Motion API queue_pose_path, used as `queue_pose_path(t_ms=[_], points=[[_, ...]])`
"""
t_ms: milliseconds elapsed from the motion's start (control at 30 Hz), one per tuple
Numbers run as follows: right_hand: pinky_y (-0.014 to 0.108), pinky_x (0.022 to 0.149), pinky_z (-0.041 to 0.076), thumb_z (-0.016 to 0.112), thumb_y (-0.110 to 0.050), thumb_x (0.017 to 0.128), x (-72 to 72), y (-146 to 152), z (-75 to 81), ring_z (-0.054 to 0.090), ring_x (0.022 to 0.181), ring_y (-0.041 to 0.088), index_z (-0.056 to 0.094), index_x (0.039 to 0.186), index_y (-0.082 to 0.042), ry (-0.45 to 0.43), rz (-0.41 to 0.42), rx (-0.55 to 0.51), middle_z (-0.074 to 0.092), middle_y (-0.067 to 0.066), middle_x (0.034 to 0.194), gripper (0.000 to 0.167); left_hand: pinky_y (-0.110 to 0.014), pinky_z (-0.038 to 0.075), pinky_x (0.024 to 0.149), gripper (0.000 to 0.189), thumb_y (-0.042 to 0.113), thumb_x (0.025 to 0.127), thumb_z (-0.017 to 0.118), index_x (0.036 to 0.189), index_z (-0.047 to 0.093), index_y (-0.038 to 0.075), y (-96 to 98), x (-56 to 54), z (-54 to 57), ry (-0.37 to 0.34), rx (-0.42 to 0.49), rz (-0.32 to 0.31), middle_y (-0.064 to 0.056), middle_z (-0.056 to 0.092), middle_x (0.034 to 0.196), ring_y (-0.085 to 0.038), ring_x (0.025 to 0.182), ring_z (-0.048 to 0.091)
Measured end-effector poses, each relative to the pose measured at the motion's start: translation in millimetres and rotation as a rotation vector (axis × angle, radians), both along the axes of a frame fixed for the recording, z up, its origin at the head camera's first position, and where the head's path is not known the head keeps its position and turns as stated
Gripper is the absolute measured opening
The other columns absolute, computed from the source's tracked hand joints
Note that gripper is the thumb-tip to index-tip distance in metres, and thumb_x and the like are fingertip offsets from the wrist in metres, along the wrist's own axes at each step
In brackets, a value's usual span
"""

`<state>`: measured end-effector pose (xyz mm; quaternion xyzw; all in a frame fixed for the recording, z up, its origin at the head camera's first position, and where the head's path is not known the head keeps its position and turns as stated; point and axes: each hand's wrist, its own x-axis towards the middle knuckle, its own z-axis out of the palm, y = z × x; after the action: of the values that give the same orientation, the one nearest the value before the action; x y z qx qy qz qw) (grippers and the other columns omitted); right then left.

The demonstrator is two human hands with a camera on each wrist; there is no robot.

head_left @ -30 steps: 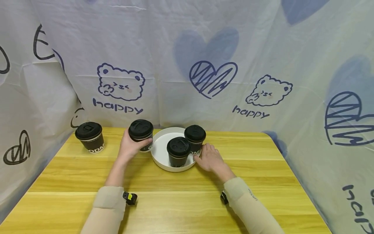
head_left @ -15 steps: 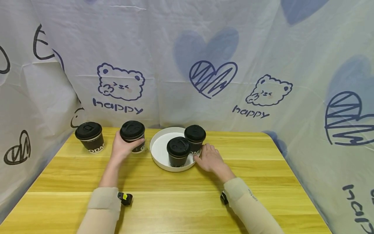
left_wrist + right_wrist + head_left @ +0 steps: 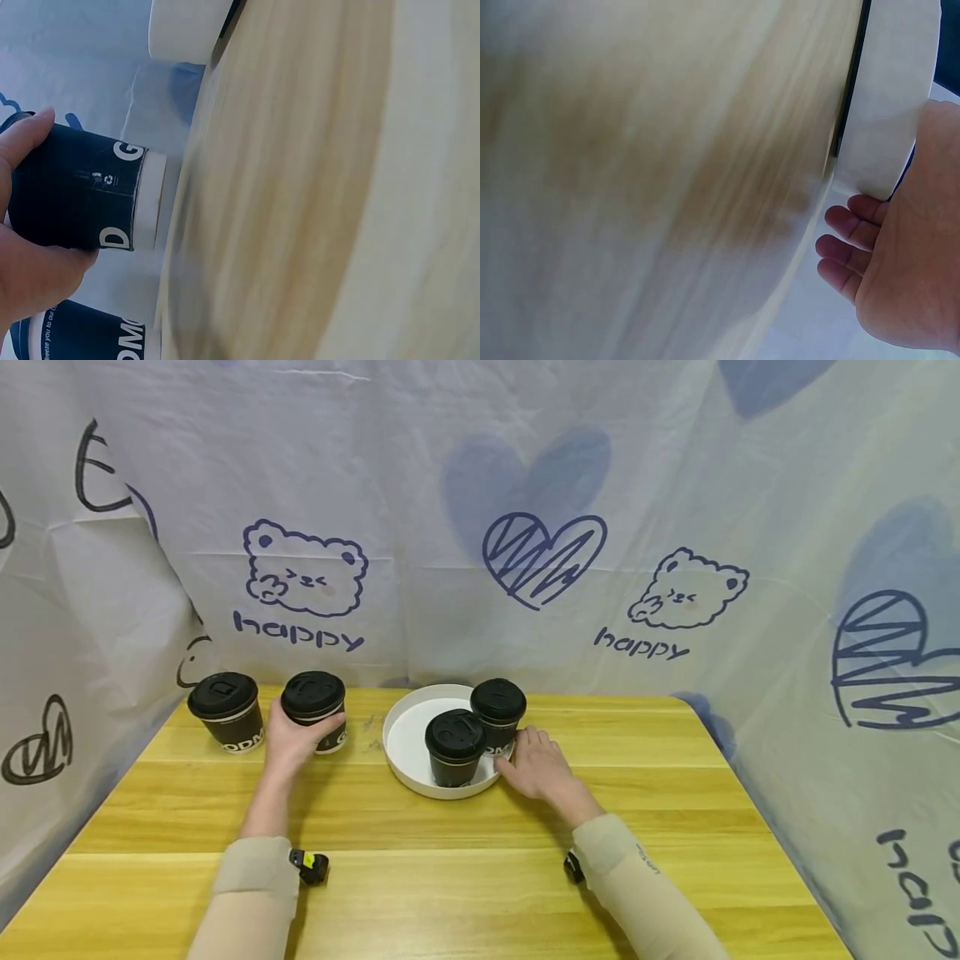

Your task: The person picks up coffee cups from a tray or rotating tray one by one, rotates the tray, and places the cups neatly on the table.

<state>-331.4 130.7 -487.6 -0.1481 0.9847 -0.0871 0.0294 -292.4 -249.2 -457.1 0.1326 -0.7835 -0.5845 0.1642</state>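
Four fingers and thumb of my left hand (image 3: 291, 739) wrap a black lidded paper coffee cup (image 3: 313, 695), left of a round white tray (image 3: 393, 760). In the left wrist view, this cup (image 3: 82, 187) is upright relative to the tabletop, its white base apparently just above the wood. Another lidded cup (image 3: 228, 714) stands close by on the left. Inside the tray are two more, a front cup (image 3: 456, 750) and a rear cup (image 3: 498, 714). My right hand (image 3: 538, 767) touches the tray's right rim with relaxed fingers, thumb at the edge. The right wrist view shows the fingertips (image 3: 844, 221) beside the tray wall.
All of this is on a yellow wooden table (image 3: 450, 877). A white printed cloth (image 3: 420, 485) hangs directly behind the table's back edge and along both sides. A small shadow-like smudge (image 3: 370, 735) shows between the held cup and the tray.
My left hand has moved left with its coffee cup, away from the tray and nearer the leftmost cup. The right hand, the tray and the two cups in it stay in place.
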Motion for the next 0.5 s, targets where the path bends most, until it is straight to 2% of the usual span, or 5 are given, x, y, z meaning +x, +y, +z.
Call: queue_pose_path(t_ms=[267,500], points=[[0.048,0.104,0.042,0.043,-0.053,0.103,-2.2,0,-2.2,0.045,0.121,0.035,0.043,0.144,0.007,0.009,0.005,0.007,0.047,0.018,0.127,0.072,-0.054,0.028,0.123,0.104,0.018,0.083,0.086,0.161,0.020,-0.001,-8.1,0.2,-1.3,0.000,0.007,0.068,-0.028,0.036,0.158,-0.043,0.146,0.036],[0.048,0.105,0.042,0.042,-0.052,0.103,-1.0,0,-0.9,0.044,0.120,0.034,0.043,0.145,0.006,0.002,0.003,0.009,0.046,0.018,0.128,0.072,-0.051,0.024,0.126,0.109,0.017,0.083,0.086,0.164,0.015,0.002,-13.2,0.5,-3.1,-0.022,0.029,0.109,-0.025,0.030,0.164,-0.040,0.151,0.029]])
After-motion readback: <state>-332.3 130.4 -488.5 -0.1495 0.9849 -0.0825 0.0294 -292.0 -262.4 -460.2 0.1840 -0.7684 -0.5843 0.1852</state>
